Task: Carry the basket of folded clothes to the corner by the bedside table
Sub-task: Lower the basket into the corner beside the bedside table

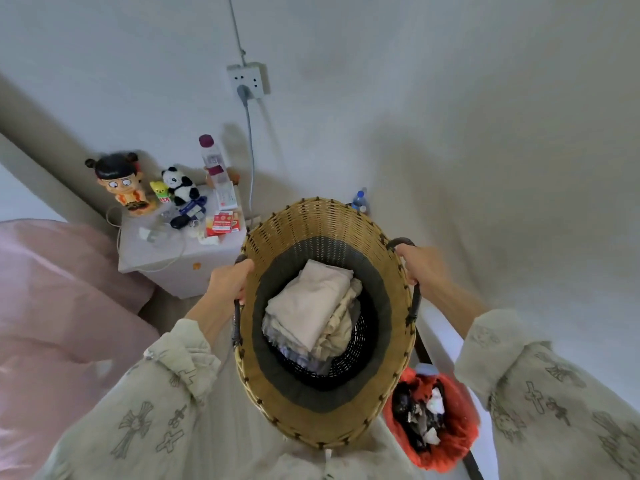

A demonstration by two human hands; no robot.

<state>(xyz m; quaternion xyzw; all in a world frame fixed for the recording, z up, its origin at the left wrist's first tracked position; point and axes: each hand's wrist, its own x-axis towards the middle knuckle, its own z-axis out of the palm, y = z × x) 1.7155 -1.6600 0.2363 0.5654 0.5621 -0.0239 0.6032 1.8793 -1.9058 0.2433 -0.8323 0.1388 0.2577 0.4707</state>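
A tall woven basket [311,223], tan with a dark band inside, hangs in front of me above the floor. Folded cream and white clothes [311,306] lie stacked at its bottom. My left hand [228,282] is closed around the dark handle on the basket's left side. My right hand [420,263] grips the matching handle on the right. The white bedside table [166,261] stands just left of the basket, against the wall. The room's corner is beyond the basket's far rim.
The table top carries a doll figurine [121,181], a panda toy [180,185], a bottle [213,161] and small boxes. A pink-covered bed [52,306] fills the left. A red-lined bin [433,417] of rubbish sits at lower right. A water bottle [360,200] stands in the corner. A cable hangs from the wall socket [247,79].
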